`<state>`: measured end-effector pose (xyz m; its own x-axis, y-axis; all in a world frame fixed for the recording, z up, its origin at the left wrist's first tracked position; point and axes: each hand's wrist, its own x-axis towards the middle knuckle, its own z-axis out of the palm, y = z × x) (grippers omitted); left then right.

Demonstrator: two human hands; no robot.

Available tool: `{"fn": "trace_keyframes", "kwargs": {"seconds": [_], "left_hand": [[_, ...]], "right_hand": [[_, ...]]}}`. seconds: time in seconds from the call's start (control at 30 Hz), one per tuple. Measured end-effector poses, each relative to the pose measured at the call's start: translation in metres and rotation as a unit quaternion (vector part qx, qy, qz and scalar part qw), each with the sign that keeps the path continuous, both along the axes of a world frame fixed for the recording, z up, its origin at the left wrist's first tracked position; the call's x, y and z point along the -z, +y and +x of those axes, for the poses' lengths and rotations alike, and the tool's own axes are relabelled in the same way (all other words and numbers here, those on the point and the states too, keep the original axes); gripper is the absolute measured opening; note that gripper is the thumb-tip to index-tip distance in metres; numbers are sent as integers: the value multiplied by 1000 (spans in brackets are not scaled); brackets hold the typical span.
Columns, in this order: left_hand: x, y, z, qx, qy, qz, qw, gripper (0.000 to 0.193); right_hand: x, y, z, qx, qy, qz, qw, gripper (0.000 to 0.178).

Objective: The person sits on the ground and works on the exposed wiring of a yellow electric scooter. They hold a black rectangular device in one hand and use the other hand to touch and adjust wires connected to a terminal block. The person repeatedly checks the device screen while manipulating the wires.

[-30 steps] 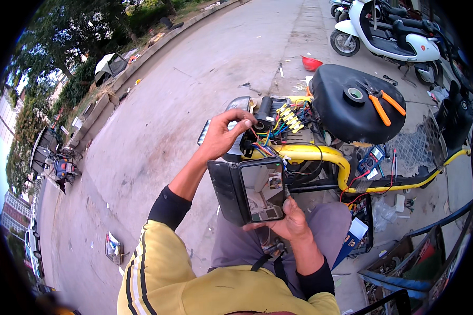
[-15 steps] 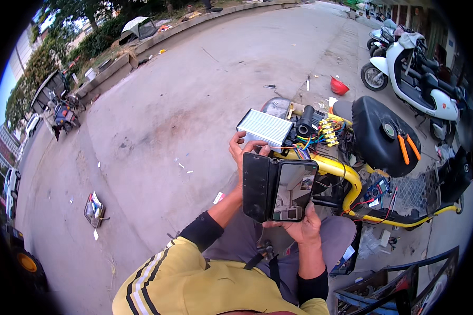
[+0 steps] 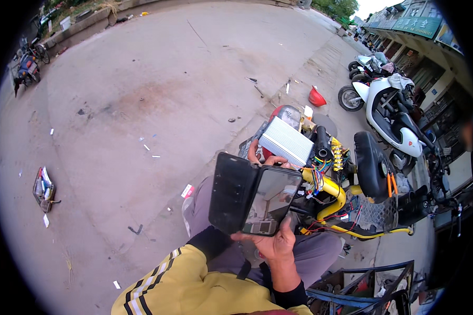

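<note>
My right hand (image 3: 277,242) grips a phone (image 3: 274,202) from below, its thumb along the right edge. The phone's screen is lit with a picture of the scene. Its black flip cover (image 3: 231,194) hangs open to the left. Behind the phone, my left hand (image 3: 254,153) curls its fingers around the near edge of a silver finned controller box (image 3: 288,140); the palm is hidden. The box rests tilted at the rear of a yellow scooter frame (image 3: 331,190). Beside it are coloured wires (image 3: 316,177), a yellow terminal block (image 3: 338,157) and a black cylinder (image 3: 323,142).
Orange-handled pliers (image 3: 392,185) lie on the black seat (image 3: 369,168), right of the frame. A white scooter (image 3: 391,107) and a red bowl-shaped object (image 3: 316,97) stand beyond. A metal rack (image 3: 370,270) is at lower right, a filled pouch (image 3: 43,189) far left.
The view has swung to the right, so ground items sit farther left. The phone has tilted and come lower and left in view. Both hands keep their hold.
</note>
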<state>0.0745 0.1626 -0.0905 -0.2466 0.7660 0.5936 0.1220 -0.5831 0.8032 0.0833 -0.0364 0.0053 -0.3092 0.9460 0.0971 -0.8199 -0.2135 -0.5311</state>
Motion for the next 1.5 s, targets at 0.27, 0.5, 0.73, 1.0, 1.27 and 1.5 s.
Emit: {"fn": "trace_keyframes", "kwargs": {"seconds": [0.27, 0.5, 0.73, 1.0, 1.27, 1.5], "left_hand": [[-56, -33, -32, 133, -143, -93, 976, 21], [-40, -36, -11, 152, -217, -124, 956, 26], [-45, -34, -35, 98, -94, 2, 991, 26], [-38, -24, -38, 140, -140, -48, 979, 25], [-35, -27, -37, 183, -160, -59, 968, 26], [-33, -31, -29, 181, -161, -52, 969, 25]], "right_hand": [[9, 59, -61, -25, -96, -22, 995, 84], [23, 90, -88, 19, -138, -55, 989, 87], [20, 114, -113, 119, -250, -43, 960, 87], [32, 155, -121, 168, -193, 21, 967, 72], [30, 171, -136, 229, -263, 21, 937, 62], [48, 163, -126, 222, -289, -7, 931, 75]]}}
